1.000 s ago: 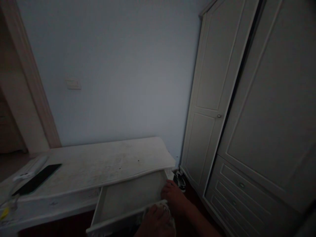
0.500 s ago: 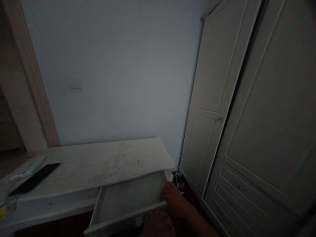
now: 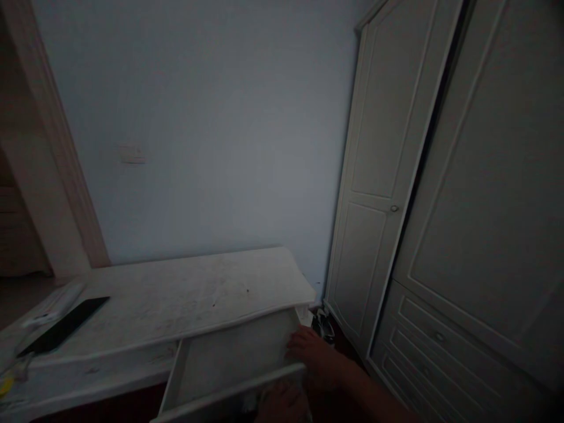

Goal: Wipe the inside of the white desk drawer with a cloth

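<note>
A white drawer (image 3: 238, 358) stands pulled out from the right part of a white desk (image 3: 176, 294); the inside that shows is bare. My right hand (image 3: 306, 343) curls its fingers over the drawer's right side wall, the forearm running to the lower right. Lower down, my left hand (image 3: 282, 402) is at the outer face of the drawer front, near its right end. It presses a pale cloth (image 3: 251, 400) there, mostly covered by the hand and in deep shadow.
On the desk's left end lie a dark flat tablet-like object (image 3: 64, 326) and a white power strip-like object (image 3: 55, 302). Shoes (image 3: 324, 326) sit on the floor between the desk and a white wardrobe (image 3: 374, 205). A switch plate (image 3: 132, 154) is on the wall.
My left hand has slid down and slightly right along the drawer front with the cloth, which is now less visible. My right hand stays on the drawer's side. The view sways slightly.
</note>
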Available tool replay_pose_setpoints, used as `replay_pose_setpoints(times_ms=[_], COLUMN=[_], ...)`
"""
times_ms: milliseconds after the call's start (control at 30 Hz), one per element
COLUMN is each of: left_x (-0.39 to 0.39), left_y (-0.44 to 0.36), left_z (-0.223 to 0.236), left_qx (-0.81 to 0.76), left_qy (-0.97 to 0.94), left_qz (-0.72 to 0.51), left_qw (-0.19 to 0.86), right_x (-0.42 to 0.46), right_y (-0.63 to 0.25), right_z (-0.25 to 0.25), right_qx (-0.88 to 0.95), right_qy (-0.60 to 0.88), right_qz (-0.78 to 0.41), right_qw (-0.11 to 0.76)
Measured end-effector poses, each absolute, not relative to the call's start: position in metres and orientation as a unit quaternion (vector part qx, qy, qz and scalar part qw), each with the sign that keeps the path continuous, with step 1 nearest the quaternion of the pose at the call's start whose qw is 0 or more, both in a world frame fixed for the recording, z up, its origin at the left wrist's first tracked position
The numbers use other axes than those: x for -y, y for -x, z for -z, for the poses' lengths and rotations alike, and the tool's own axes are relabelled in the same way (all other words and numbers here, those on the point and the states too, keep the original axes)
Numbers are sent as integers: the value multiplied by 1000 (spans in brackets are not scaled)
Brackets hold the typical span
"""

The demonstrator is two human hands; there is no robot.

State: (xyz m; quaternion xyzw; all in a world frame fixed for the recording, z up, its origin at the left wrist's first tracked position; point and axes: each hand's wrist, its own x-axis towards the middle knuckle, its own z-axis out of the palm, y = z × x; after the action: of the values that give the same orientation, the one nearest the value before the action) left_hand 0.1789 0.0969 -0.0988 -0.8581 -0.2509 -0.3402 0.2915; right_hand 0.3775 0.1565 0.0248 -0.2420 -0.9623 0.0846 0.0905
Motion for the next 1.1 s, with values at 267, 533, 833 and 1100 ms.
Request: replay_pose_setpoints(times_ms=[267,533,833,1100], left_x=[-86,-82,-81,-62], left_y=[-197,-188,-141,-145], left_z=[21,26,92,70], left_qx=[177,142,216,250], left_qy=[866,877,779,774], left_qz=[391,376,477,514], left_qw=[256,263,346,273], right_x=[-169,-163,-165,-153], right_y=[-378,-371,-377,-370], right_z=[-7,-14,-10,-16], right_qx=[965,960,958,955], right_qy=[241,256,264,271], right_qz=[-66,-64,-82,-90], right_qw=[79,90,74,83])
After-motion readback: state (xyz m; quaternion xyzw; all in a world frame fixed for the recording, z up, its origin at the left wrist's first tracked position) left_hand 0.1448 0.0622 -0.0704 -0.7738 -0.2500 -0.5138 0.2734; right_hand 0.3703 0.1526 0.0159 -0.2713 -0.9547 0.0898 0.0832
